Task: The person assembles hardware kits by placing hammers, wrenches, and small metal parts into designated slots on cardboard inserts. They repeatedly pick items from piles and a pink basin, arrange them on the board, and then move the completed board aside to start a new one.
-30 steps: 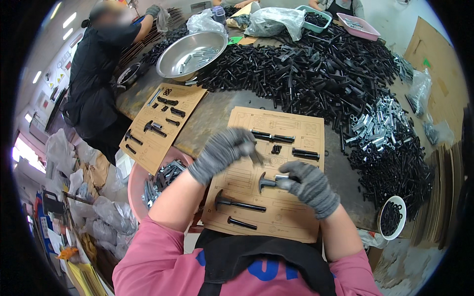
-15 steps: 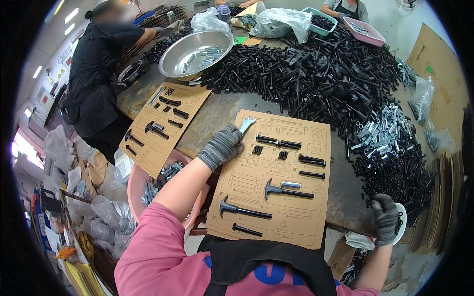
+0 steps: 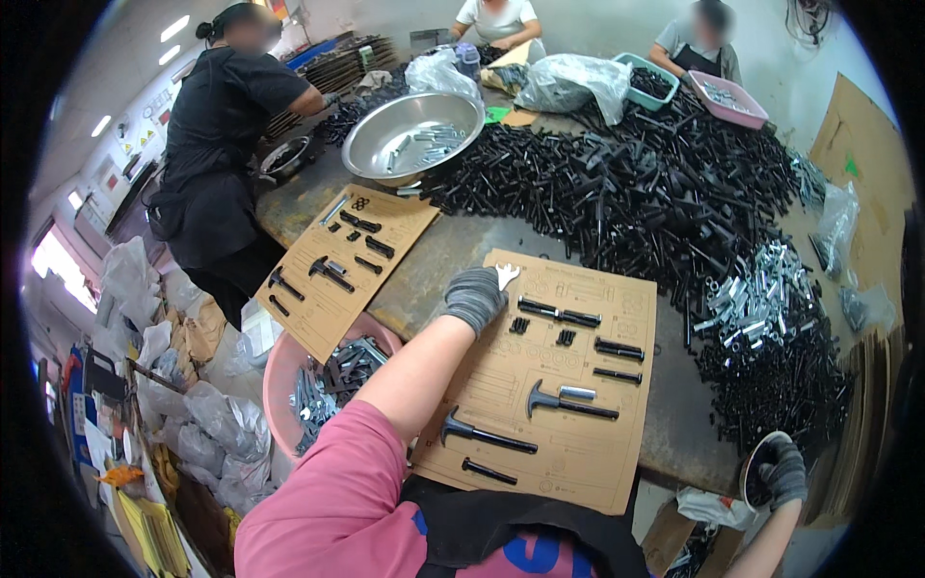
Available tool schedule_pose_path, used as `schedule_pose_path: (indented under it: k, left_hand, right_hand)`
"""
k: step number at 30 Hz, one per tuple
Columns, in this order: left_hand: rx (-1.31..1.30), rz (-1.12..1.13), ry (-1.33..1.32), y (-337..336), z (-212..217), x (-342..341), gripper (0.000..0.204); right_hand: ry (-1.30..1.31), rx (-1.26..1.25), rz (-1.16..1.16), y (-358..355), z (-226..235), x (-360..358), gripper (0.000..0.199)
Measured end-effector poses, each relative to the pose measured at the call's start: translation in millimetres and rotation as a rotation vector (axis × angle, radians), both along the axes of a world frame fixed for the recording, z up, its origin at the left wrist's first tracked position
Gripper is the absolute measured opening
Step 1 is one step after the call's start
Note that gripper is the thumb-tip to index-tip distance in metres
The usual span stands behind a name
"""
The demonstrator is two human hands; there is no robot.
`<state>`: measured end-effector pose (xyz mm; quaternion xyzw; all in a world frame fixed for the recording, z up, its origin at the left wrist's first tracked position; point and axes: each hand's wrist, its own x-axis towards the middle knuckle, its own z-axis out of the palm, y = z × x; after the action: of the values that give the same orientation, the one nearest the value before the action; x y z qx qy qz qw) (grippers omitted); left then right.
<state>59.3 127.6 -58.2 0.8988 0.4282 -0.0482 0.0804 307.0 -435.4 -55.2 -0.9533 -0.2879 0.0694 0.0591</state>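
the wrench (image 3: pixel 508 276) is silver and shiny. its forked end pokes out of the left hand (image 3: pixel 476 299), near the top left corner of the brown card (image 3: pixel 597 472). the rest is hidden. the card is thin and a bit turned, with dark parts lying on it. the round white bowl (image 3: pixel 747 472) is well apart, partly covered by the right hand (image 3: pixel 785 472).

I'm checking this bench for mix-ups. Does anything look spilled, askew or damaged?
I see no clear damage. The untidy spot is on the right: silver metal pieces lie loose against small black parts with no visible divider, so they might mix. The cardboard sheet by the left hand looks orderly.
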Motion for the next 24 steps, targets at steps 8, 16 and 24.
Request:
schedule_pose_path:
  k: [8, 16, 24]
  left_hand:
    - [-0.072, 0.066, -0.043, -9.9, 5.6, 1.3, 0.035]
    - [-0.057, 0.049, -0.108, -14.5, 10.3, 2.4, 0.032]
    - [-0.059, 0.029, -0.069, -13.6, 10.1, 1.5, 0.028]
  right_hand:
    - [0.009, -0.429, 0.114, 17.7, 9.2, 15.0, 0.043]
    - [-0.110, -0.100, 0.225, 8.6, 14.8, -7.2, 0.024]
    - [-0.052, 0.109, 0.110, -3.0, 6.9, -6.2, 0.018]
